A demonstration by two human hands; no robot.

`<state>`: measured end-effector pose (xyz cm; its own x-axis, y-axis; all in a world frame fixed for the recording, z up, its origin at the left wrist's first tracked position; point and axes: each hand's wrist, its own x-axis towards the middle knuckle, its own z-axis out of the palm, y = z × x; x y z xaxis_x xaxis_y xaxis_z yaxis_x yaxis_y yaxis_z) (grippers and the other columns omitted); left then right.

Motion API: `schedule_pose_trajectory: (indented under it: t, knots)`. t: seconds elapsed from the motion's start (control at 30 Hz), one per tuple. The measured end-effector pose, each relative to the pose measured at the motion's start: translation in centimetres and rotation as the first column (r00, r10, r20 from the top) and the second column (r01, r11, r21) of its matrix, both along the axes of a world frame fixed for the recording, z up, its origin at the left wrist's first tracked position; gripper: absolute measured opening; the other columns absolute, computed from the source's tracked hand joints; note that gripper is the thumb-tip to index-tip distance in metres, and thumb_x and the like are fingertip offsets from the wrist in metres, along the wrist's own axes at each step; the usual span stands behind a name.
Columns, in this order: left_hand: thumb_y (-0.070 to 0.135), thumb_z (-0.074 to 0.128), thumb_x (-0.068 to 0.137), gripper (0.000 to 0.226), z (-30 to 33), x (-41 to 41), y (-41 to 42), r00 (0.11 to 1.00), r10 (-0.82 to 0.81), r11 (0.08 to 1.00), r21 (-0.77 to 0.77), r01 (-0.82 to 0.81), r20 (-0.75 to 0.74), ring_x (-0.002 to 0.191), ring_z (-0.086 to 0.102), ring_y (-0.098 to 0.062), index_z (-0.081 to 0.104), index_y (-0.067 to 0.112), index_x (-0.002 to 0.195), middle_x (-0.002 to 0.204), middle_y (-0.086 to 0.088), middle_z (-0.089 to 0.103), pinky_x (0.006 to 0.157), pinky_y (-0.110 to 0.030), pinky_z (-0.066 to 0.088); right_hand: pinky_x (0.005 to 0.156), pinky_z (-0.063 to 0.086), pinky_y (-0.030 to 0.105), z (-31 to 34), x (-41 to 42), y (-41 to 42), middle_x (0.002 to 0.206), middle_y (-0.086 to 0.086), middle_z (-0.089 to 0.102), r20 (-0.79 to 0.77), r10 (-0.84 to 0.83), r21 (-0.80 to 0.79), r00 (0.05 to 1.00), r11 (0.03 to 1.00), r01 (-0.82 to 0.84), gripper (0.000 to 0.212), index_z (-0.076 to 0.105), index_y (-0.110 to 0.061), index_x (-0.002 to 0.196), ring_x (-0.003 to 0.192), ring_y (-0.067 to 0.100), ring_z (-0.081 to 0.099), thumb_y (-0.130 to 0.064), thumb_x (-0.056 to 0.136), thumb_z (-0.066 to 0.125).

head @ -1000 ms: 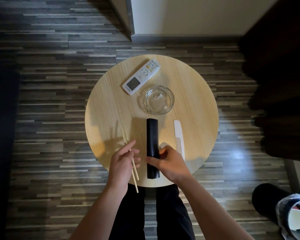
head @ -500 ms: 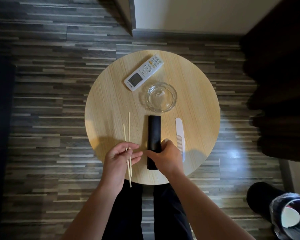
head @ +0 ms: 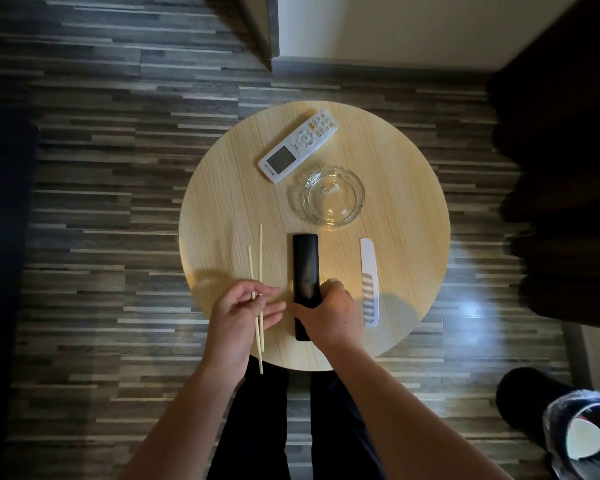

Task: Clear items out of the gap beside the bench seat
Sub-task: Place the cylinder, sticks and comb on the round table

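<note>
**Both hands laying retrieved items on the round counter**

Left hand (head: 240, 315) pinches the pair of pale wooden chopsticks (head: 259, 292) between curled fingers (head: 267, 293), sticks roughly parallel, near ends hanging past the near rim of the round light-wood counter (head: 406, 188). Right hand (head: 328, 311) grips the near half of the slim black rectangular remote (head: 305, 263), fingers wrapped over it; it looks flat on the counter. White plastic comb (head: 369, 278) lies just right of the right hand, apart from it. Farther back: clear glass ashtray (head: 334, 197), white air-conditioner remote with grey screen (head: 297, 147).

Likely step: set both items down in the row. Judgement: slide the chopsticks farther onto the counter before letting go, or they may tip off the rim; release the black remote straight, clear of the comb.

Hidden: no bench seat or gap identifiable. Dark masses at left and right edges unreadable. Black cylinder with plastic liner (head: 555, 420) at near right, cut off by the frame. Right fingertips mostly hidden behind the hand.
</note>
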<state>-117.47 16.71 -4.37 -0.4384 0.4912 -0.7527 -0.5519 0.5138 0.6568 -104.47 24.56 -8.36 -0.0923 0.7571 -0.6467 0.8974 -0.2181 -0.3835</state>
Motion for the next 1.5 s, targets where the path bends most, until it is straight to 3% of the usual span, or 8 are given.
schedule_pose_trajectory:
  t: [0.3,0.47,0.57,0.73,0.93,1.2,1.33,1.5]
  knots:
    - [-0.010,0.048,0.099,0.021,-0.3,0.4,-0.2,1.000,0.020,1.000,-0.019,-0.020,0.015,0.092,0.077,-0.033,0.057,0.002,0.084,0.102,-0.008,0.079,0.077,-0.037,0.063,0.057,0.044,0.028,0.0,0.1,0.1,0.086,-0.010,0.057,-0.022,-0.009,-0.028,1.000,1.000,0.008,0.052,0.048,-0.027,0.095,0.073,0.011,0.059,-0.056,0.065,0.078]
    - [-0.008,0.048,0.100,0.020,-0.2,0.8,0.0,1.000,0.002,1.000,-0.023,-0.002,0.026,0.093,0.077,-0.032,0.056,0.003,0.086,0.106,-0.009,0.079,0.077,-0.039,0.062,0.060,0.042,0.023,1.1,0.7,-0.2,0.088,-0.008,0.056,-0.199,-0.133,0.037,0.971,0.989,0.143,0.050,0.050,-0.025,0.093,0.072,0.005,0.054,-0.064,0.070,0.072]
    - [-0.008,0.048,0.100,0.024,0.0,0.9,0.3,0.999,-0.019,1.000,-0.013,0.019,0.028,0.088,0.073,-0.033,0.056,0.008,0.084,0.099,-0.018,0.075,0.075,-0.043,0.059,0.055,0.048,0.020,2.7,0.1,-0.2,0.072,-0.010,0.065,-0.427,-0.267,-0.109,0.864,0.964,0.244,0.028,0.061,-0.032,0.094,0.062,0.004,0.060,-0.056,0.082,0.068]
    - [-0.009,0.044,0.100,0.022,0.1,0.9,0.4,0.992,-0.120,0.992,0.030,0.118,0.044,0.073,0.070,-0.019,0.047,0.009,0.088,0.086,-0.013,0.071,0.061,-0.030,0.055,0.049,0.053,0.022,4.9,-1.5,0.2,0.075,0.002,0.077,-0.627,-0.347,-0.329,0.697,0.929,0.166,0.014,0.075,-0.025,0.084,0.068,0.016,0.076,-0.031,0.094,0.068]
    - [0.005,0.059,0.099,0.007,0.3,1.0,0.5,0.987,-0.104,0.993,0.075,0.095,0.125,0.080,0.074,-0.031,0.053,0.003,0.104,0.093,-0.020,0.075,0.069,-0.039,0.059,0.050,0.061,0.046,4.8,-1.7,1.5,0.065,0.002,0.073,-0.564,-0.394,-0.312,0.726,0.915,0.255,0.018,0.077,-0.024,0.075,0.058,0.022,0.073,-0.029,0.091,0.072]
    - [0.020,0.064,0.096,0.026,0.2,1.5,0.7,0.985,-0.026,1.000,0.014,0.024,0.173,0.095,0.075,-0.036,0.060,-0.006,0.098,0.097,-0.021,0.076,0.073,-0.046,0.062,0.043,0.055,0.022,4.6,-1.0,1.3,0.067,-0.007,0.076,-0.545,-0.275,-0.233,0.792,0.957,0.172,0.017,0.080,-0.017,0.082,0.057,0.009,0.073,-0.024,0.092,0.069]
    - [0.024,0.075,0.085,0.031,0.0,0.9,0.4,0.985,-0.013,1.000,0.012,0.011,0.171,0.092,0.076,-0.035,0.068,-0.003,0.096,0.096,-0.023,0.076,0.068,-0.044,0.062,0.057,0.059,0.039,4.3,-0.7,1.3,0.070,-0.004,0.077,-0.561,-0.284,-0.282,0.777,0.949,0.143,0.017,0.081,-0.019,0.084,0.061,0.019,0.072,-0.023,0.093,0.067]
    - [0.039,0.086,0.068,0.032,0.3,0.0,0.1,0.983,-0.087,0.996,0.014,0.086,0.164,0.083,0.077,-0.030,0.080,0.013,0.086,0.093,-0.020,0.078,0.063,-0.041,0.062,0.058,0.048,0.010,4.2,-0.5,1.8,0.066,-0.007,0.073,-0.618,-0.318,-0.399,0.719,0.915,0.062,0.018,0.080,-0.010,0.088,0.062,0.000,0.067,-0.020,0.095,0.067]
